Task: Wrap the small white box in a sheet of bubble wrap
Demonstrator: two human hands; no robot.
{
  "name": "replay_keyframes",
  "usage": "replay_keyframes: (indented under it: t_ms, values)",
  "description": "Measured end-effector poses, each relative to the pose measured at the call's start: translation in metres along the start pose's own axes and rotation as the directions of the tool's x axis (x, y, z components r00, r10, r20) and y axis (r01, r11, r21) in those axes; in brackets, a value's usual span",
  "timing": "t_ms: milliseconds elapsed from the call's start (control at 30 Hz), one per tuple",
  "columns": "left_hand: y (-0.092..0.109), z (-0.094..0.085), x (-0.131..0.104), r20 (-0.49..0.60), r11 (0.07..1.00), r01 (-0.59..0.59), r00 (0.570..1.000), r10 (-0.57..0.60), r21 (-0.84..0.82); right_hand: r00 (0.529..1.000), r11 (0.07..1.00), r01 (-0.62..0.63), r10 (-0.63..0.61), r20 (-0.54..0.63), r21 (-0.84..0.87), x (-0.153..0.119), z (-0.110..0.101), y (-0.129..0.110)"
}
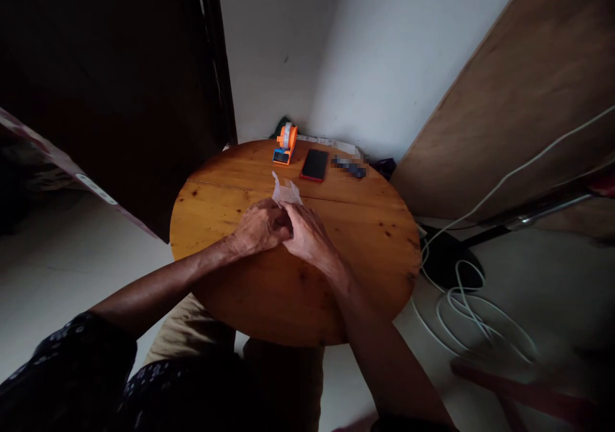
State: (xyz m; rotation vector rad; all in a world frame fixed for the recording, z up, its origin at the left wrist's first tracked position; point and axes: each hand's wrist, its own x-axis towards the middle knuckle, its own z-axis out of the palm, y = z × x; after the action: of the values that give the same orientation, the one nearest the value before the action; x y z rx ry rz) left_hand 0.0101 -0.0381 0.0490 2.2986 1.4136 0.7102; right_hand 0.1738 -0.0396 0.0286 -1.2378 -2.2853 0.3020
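Both hands meet over the middle of the round wooden table [365,240]. My left hand [264,225] has its fingers curled, and my right hand [307,232] presses against it from the right, fingers bent inward. A crumpled, whitish, thin piece of plastic or paper [287,192] sticks out beyond the fingertips, between the two hands. Its lower part is hidden by the fingers, and both hands appear closed on it. Whatever else may lie inside the fingers cannot be made out.
Toward the table's far edge stand an orange and blue tape dispenser [286,143], a dark phone with a red edge [314,165] and a blurred dark item [350,166]. A white strip [331,142] lies along the wall. Pale cable [466,310] coils on the floor at right.
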Motion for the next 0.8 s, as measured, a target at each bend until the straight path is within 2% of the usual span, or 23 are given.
replay_keyframes:
  t_ms: [167,267,433,500,800]
  values:
    - [-0.017,0.005,-0.013,-0.081,0.954,-0.273,0.961,0.264,-0.124,0.999,0.994,0.045,-0.045,-0.004,0.099,-0.002,-0.001,0.008]
    - [-0.028,0.009,-0.015,-0.161,0.928,-0.347,0.932,0.325,-0.137,0.999,0.987,0.048,-0.044,-0.029,0.155,-0.003,0.001,0.015]
    - [-0.038,0.025,-0.009,-0.258,0.901,-0.432,0.877,0.407,-0.047,1.000,0.964,0.021,-0.015,-0.026,0.263,-0.004,0.000,0.022]
    - [-0.040,0.030,-0.007,-0.260,0.891,-0.452,0.865,0.428,-0.037,1.000,0.954,0.008,-0.006,-0.008,0.299,-0.004,-0.003,0.025]
    - [-0.044,0.041,-0.009,-0.186,0.923,-0.375,0.916,0.355,-0.086,0.969,0.905,-0.244,0.210,0.133,0.348,-0.006,-0.018,0.059]
